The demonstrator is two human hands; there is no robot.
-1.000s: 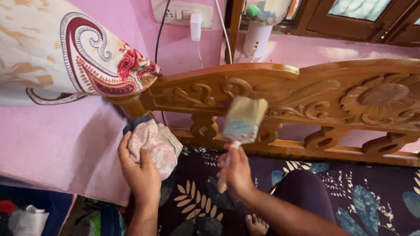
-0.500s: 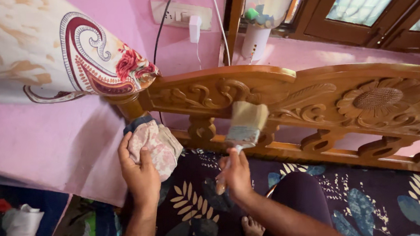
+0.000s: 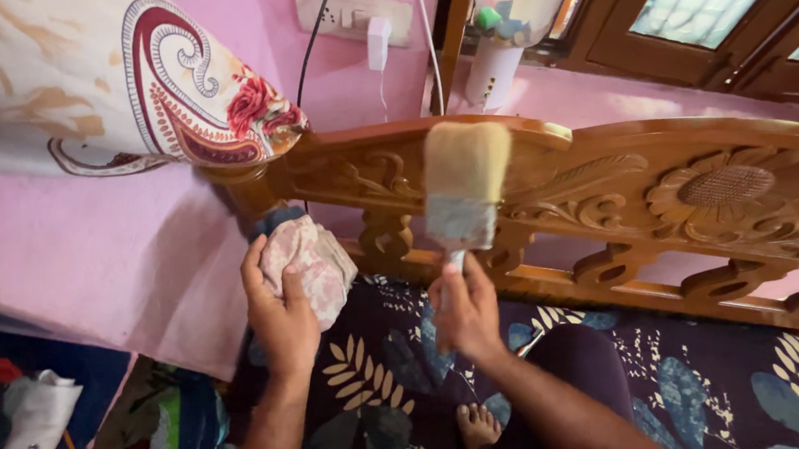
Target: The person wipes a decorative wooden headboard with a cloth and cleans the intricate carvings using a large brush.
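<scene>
My right hand grips the handle of a wide flat paintbrush with pale bristles and a grey ferrule. The bristles stand upright against the carved wooden headboard, near its top rail. My left hand holds a crumpled pink and white cloth beside the headboard's left corner post. Both forearms reach up from the bottom of the view.
A patterned paisley pillow rests on the headboard's left corner. The dark leaf-print bedsheet lies below, with a bare foot on it. A pink wall carries a socket strip with cables. A wooden window frame is at top right.
My right hand has raised the paintbrush from the lower carvings up to the top rail, turning it upright. The left hand with the cloth has shifted slightly right and up.
</scene>
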